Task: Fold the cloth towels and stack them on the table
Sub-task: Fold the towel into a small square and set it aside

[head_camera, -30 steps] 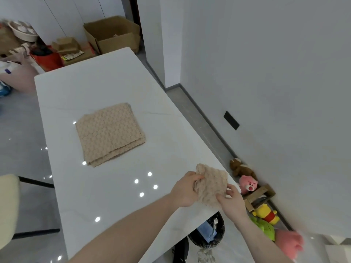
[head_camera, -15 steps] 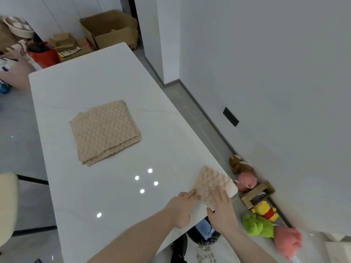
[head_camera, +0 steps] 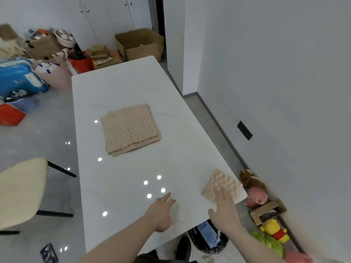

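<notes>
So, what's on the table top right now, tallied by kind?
Folded towel piles: 2, a large pile mid-table and a small folded towel at the near right corner
Hands: 2, left hand flat on the table, right hand with fingers on the small towel
Total: 4

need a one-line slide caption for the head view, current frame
Right hand rests flat on a small folded towel at the table's near corner; left hand open; larger folded towel lies mid-table.

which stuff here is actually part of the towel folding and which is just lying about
Part of the job: small folded towel under the right hand; larger folded towel; table; left hand.

Lying about: cardboard box, chair, plush toys, phone.
</notes>
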The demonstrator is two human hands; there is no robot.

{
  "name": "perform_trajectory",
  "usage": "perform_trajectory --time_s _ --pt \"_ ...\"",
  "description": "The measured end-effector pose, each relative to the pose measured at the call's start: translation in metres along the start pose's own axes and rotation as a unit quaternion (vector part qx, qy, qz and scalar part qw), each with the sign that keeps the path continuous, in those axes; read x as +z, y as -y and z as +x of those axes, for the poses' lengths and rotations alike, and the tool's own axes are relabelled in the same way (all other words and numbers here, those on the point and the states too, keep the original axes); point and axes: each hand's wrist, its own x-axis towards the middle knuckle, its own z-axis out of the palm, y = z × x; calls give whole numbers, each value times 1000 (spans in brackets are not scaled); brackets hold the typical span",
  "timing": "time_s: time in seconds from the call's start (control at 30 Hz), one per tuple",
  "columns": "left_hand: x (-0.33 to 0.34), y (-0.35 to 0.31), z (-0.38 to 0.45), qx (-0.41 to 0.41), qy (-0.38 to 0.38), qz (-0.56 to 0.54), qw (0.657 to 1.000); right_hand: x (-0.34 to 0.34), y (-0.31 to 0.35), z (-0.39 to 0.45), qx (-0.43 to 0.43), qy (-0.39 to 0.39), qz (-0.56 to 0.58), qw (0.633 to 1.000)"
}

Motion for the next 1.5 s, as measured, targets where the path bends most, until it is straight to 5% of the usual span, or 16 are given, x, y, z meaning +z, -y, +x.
perform_trajectory --time_s 0.33,0.57,0.87,1.1,1.5 --pt "14 85 -88 -51 -144 -100 983 64 118 -46 -143 81 118 979" --pt "-7 127 -128 -7 -219 -149 964 84 179 -66 -148 74 156 974" --pt "-58 216 -167 94 -228 -130 960 115 263 -97 -69 -22 220 973" --pt "-90 246 -198 137 -237 -142 951 116 319 -135 -86 -70 278 954" --pt "-106 290 -212 125 -227 -128 957 135 339 -133 -76 -60 296 950"
